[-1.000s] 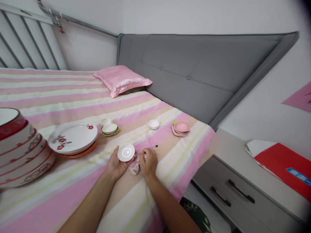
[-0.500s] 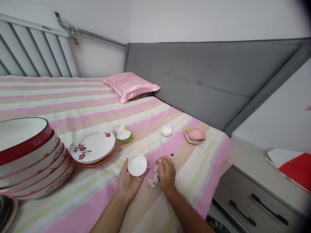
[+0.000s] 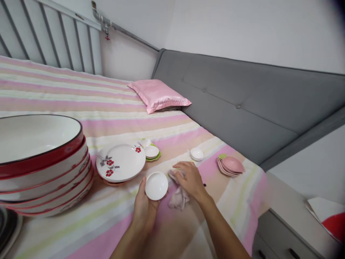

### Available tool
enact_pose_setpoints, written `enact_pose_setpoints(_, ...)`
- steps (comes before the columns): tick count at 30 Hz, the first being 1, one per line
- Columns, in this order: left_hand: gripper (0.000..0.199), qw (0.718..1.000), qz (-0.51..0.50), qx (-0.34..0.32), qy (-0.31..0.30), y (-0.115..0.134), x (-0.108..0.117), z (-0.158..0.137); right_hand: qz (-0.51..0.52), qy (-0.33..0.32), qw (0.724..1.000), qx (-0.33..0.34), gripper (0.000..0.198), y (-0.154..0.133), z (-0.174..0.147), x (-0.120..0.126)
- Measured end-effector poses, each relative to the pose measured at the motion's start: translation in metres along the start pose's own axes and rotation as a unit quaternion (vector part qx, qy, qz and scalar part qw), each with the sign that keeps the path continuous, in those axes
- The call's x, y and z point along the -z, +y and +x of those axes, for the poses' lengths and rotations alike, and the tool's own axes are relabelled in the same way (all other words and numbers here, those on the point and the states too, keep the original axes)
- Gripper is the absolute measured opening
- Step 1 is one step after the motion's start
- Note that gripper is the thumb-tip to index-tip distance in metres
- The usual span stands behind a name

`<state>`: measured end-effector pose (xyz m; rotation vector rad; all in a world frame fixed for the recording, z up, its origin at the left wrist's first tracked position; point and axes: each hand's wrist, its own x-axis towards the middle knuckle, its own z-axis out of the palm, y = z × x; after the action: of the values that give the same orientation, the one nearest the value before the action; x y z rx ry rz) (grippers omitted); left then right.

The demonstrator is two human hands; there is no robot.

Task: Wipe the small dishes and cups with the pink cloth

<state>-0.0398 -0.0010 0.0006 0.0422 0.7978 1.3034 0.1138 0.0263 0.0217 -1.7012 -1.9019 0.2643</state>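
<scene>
A small round white dish (image 3: 156, 185) rests in my left hand (image 3: 144, 207), thumb along its left edge and fingers beneath. To its right, my right hand (image 3: 190, 178) grips a crumpled pale pinkish-grey cloth (image 3: 179, 199), which hangs down below the fingers. Beyond the right hand sits a short stack of small white dishes (image 3: 197, 154). Pink leaf-edged bowls (image 3: 232, 164) are nested farther right. White plates with red flowers (image 3: 122, 163) lie stacked to the left of the held dish, beside a green-edged dish with a white saucer (image 3: 151, 152) on it.
Tall red-and-white bowls (image 3: 54, 158) are stacked at the left, with a dark-centred plate (image 3: 8, 228) in front. A pink pillow (image 3: 161, 96) lies by the grey headboard (image 3: 229, 86). The striped bed edge drops to a grey drawer cabinet (image 3: 291, 208) at the right.
My right hand has lifted the cloth, which now hangs more spread out. The left hand still holds the dish, tilted slightly more. The camera has turned, shifting the scene rightward.
</scene>
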Motion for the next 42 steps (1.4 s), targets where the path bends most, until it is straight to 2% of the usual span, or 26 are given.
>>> enact_pose_setpoints(3, 0.025, 1.0, 0.007, -0.007, 0.002, 0.002, -0.001, 0.002, 0.024, -0.106, 0.993, 0.046, 0.039, -0.023, 0.026, 0.02)
enact_pose_setpoints(5, 0.028, 1.0, 0.015, -0.002, -0.002, 0.004, -0.001, 0.002, 0.084, -0.223, 0.97, 0.056, 0.045, -0.036, 0.039, 0.028)
enact_pose_setpoints(7, 0.03, 1.0, 0.024, 0.009, -0.009, 0.006, -0.001, 0.003, 0.091, -0.303, 0.947, 0.05, 0.042, -0.046, 0.049, 0.029)
enact_pose_setpoints(10, 0.031, 0.999, 0.03, 0.018, -0.006, 0.008, 0.0, 0.005, 0.036, -0.32, 0.946, 0.035, 0.034, -0.053, 0.06, 0.019)
enact_pose_setpoints(17, 0.033, 0.999, 0.024, 0.041, -0.011, 0.009, 0.0, 0.011, 0.003, -0.279, 0.96, 0.03, 0.012, -0.054, 0.063, -0.007)
enact_pose_setpoints(21, 0.044, 0.996, 0.057, 0.059, -0.023, 0.011, 0.002, 0.012, 0.068, -0.239, 0.968, 0.014, 0.014, -0.037, 0.066, -0.007)
enact_pose_setpoints(25, 0.048, 0.993, 0.071, 0.094, -0.018, 0.01, 0.006, 0.014, 0.171, -0.114, 0.977, -0.055, 0.019, -0.007, 0.076, -0.014)
enact_pose_setpoints(28, 0.042, 0.993, 0.072, 0.096, -0.007, 0.009, 0.007, 0.015, 0.187, 0.011, 0.974, -0.124, 0.025, 0.012, 0.084, -0.03)
enact_pose_setpoints(30, 0.037, 0.993, 0.07, 0.095, 0.001, 0.008, 0.007, 0.015, 0.2, 0.068, 0.967, -0.141, 0.03, 0.019, 0.089, -0.042)
enact_pose_setpoints(34, 0.033, 0.994, 0.064, 0.092, -0.004, 0.006, 0.008, 0.015, 0.221, 0.12, 0.956, -0.152, 0.033, 0.017, 0.095, -0.062)
enact_pose_setpoints(42, 0.03, 0.993, 0.07, 0.089, 0.006, 0.004, 0.006, 0.014, 0.198, 0.146, 0.955, -0.165, 0.02, -0.009, 0.099, -0.082)
